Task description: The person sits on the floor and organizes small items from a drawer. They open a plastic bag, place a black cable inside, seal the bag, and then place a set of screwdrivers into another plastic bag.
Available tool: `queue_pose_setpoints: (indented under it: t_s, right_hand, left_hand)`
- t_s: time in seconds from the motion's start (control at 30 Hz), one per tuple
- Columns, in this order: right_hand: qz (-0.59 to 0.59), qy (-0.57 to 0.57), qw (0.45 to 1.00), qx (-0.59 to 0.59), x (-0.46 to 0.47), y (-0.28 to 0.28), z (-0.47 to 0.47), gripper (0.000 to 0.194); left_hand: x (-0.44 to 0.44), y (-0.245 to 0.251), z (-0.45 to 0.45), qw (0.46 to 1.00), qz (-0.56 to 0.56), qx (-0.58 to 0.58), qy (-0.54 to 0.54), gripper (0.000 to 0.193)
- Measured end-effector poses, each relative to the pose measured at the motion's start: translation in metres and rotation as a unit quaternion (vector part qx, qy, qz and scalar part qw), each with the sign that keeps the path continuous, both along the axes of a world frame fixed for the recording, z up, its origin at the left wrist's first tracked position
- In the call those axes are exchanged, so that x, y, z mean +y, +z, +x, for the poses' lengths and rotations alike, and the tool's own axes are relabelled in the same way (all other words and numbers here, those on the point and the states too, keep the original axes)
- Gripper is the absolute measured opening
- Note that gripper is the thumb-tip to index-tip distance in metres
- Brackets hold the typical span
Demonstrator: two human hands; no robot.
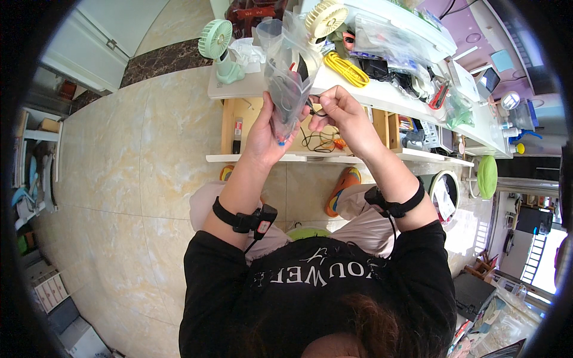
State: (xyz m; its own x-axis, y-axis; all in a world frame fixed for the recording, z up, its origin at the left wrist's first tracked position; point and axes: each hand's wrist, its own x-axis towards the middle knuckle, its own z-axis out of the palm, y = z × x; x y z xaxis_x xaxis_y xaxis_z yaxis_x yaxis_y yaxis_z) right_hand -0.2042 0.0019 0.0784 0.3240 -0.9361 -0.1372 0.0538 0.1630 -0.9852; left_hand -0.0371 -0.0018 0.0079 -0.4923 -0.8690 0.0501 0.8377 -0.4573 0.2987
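Observation:
My left hand holds a clear plastic bag upright over an open drawer. Dark, red and blue items show through the bag; most cannot be told apart. At the bag's right side, my right hand grips a black looped handle, perhaps of scissors; the rest of it is hidden by the bag and my fingers. Inside the drawer lie a black cable, something orange and a black and red item.
On the white desk stand a green handheld fan and a cream fan. A coiled yellow cable, plastic bags and a red utility knife lie to the right. Another filled drawer stands open.

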Motion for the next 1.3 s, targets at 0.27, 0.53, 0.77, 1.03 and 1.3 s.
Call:
queue_pose_setpoints:
  t_s: [0.27, 0.53, 0.77, 1.03, 1.3]
  right_hand:
    - [-0.031, 0.057, 0.998, 0.026, -0.001, -0.012, -0.01, 0.007]
    - [-0.096, -0.063, 0.981, 0.155, -0.002, 0.026, -0.035, 0.008]
    - [-0.162, -0.081, 0.975, 0.126, 0.003, 0.085, -0.047, 0.007]
    - [-0.063, 0.024, 0.968, 0.24, -0.011, 0.079, -0.043, 0.011]
    - [-0.222, 0.038, 0.847, 0.482, -0.005, 0.083, -0.027, 0.012]
  left_hand:
    - [0.003, 0.005, -0.004, 0.999, 0.028, -0.018, 0.041, 0.052]
    - [0.004, 0.008, -0.003, 0.988, -0.004, -0.129, 0.085, 0.046]
    - [0.004, 0.006, -0.009, 0.95, -0.017, -0.254, 0.18, 0.041]
    - [0.007, 0.004, -0.008, 0.931, -0.062, -0.279, 0.226, 0.042]
    - [0.009, 0.007, -0.011, 0.934, -0.057, -0.295, 0.193, 0.035]
